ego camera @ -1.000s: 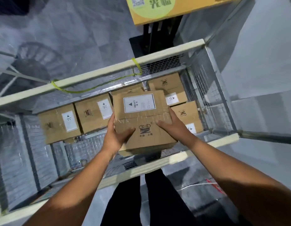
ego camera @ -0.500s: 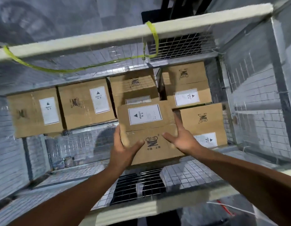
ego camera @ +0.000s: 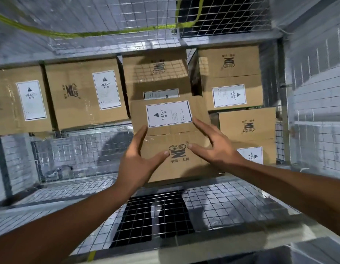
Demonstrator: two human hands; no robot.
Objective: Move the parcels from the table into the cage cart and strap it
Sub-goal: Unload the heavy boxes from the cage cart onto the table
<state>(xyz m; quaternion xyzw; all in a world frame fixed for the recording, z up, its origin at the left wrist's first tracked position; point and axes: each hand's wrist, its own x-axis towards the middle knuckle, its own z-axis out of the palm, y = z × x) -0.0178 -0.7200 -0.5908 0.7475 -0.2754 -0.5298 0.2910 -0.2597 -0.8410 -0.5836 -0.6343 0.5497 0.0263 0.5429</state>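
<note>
I lean into the wire cage cart [ego camera: 232,202] and look down at its floor. A brown parcel with a white HEAVY label [ego camera: 175,134] lies there among the others. My left hand [ego camera: 138,162] rests at its left edge, fingers straight and thumb spread across the top. My right hand [ego camera: 215,147] lies flat on the top with the fingers spread. Neither hand wraps around the parcel. A yellow-green strap [ego camera: 89,34] hangs loosely across the far mesh wall.
More labelled parcels line the far side: two at the left [ego camera: 18,100] [ego camera: 85,96], one behind the middle parcel [ego camera: 155,73], two at the right [ego camera: 232,79] [ego camera: 247,128]. Bare mesh floor [ego camera: 79,153] shows at the front left. Mesh walls enclose all sides.
The parcel went down from above the cart's rim onto the cage floor. My hands slid from gripping its sides to lying spread on top, and my head moved deeper into the cart.
</note>
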